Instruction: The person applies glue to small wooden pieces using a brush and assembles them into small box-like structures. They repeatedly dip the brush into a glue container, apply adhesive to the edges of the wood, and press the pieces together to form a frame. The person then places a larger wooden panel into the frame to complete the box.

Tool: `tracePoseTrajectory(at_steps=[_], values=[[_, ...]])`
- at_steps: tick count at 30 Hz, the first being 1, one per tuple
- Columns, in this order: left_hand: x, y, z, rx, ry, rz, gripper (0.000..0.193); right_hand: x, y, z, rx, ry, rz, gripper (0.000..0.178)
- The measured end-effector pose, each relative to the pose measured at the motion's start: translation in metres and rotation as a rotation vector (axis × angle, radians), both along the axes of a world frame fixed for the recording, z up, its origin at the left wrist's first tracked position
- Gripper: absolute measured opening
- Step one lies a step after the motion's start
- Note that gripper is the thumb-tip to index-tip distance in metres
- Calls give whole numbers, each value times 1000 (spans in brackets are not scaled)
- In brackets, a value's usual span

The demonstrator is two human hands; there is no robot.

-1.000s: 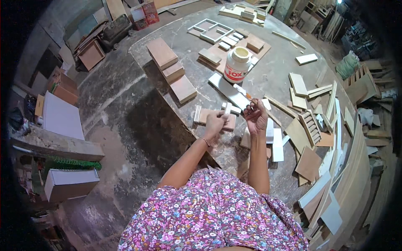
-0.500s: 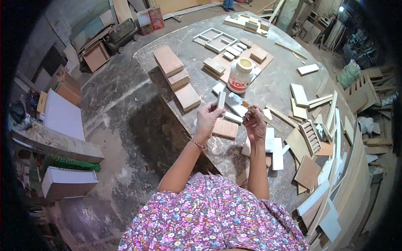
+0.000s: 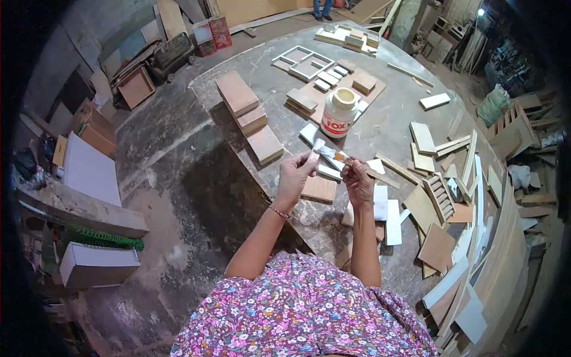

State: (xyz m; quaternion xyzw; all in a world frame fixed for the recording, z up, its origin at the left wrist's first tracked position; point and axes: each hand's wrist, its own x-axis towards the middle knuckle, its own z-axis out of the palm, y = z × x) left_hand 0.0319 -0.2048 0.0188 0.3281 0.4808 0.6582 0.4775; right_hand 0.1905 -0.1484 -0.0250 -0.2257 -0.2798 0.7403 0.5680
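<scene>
In my left hand (image 3: pixel 293 183) a small wooden block (image 3: pixel 312 158) is pinched upright between thumb and fingers. My right hand (image 3: pixel 358 183) grips a glue brush (image 3: pixel 338 156) by its handle, with its orange part and white-coated head pointing left. The white-coated head meets the upper end of the block. Just beyond both hands stands an uncapped white plastic glue jar (image 3: pixel 339 114) with red print. Below the hands lies a flat wooden block (image 3: pixel 319 189), and white strips are partly hidden behind them.
Stacked wooden blocks (image 3: pixel 239 95) line the table's left edge. Farther back sit a white divided frame (image 3: pixel 304 62) and a board with small pieces. Offcuts, including a slatted piece (image 3: pixel 439 197), crowd the right side. A person's legs (image 3: pixel 323 8) show at the far edge.
The brush has moved left onto the block's upper end, and the block has tilted slightly. My right hand has shifted a little lower. The person's legs at the back show more fully.
</scene>
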Motion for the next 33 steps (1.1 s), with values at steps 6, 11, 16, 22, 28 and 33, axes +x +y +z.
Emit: tracePoseTrajectory(at_steps=[6, 11, 16, 22, 28, 33], values=[[-1, -2, -2, -19, 22, -61, 26, 3, 6, 1, 15, -69, -118, 26], [-1, 0, -4, -48, -17, -69, 28, 4, 5, 6, 49, -23, -145, 24], [-1, 0, -4, -22, -119, -4, 36, 5, -3, 8, 78, -66, -7, 25], [-3, 0, -3, -33, -79, -45, 28, 0, 0, 10, 102, -170, -46, 25], [-2, 0, -7, -17, -67, -94, 34, 4, 11, 11, 127, -179, -191, 25], [1, 3, -9, -7, -126, -23, 44, 8, 9, 13, 117, -43, -168, 22]])
